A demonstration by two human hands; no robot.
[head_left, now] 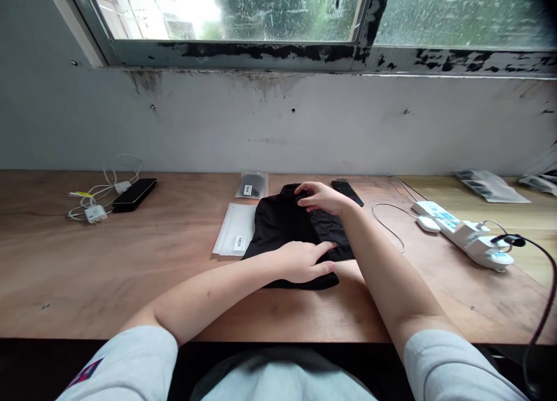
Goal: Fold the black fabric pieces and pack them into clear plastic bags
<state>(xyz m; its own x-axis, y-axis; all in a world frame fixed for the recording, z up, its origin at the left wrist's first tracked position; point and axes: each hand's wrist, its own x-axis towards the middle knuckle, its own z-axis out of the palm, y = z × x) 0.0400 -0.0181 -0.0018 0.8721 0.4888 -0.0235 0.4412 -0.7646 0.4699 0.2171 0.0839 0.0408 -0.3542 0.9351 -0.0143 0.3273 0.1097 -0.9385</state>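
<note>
A black cloth garment (291, 232) lies folded in a loose stack on the wooden table (87, 273). My left hand (302, 262) presses on its near part, fingers spread across the cloth. My right hand (319, 197) sits at the far edge, its fingers curled over a fold of the black cloth. Just left of the garment lies a flat clear plastic bag (235, 230) with a barcode label, its right edge tucked near or under the cloth.
A small bag with dark contents (252, 184) and a black phone (347, 192) lie behind the garment. Another phone (134, 194) and white cables with a charger (96, 203) are at left. At right sit a white power strip (461, 230) with plugs and silvery packets (491, 186).
</note>
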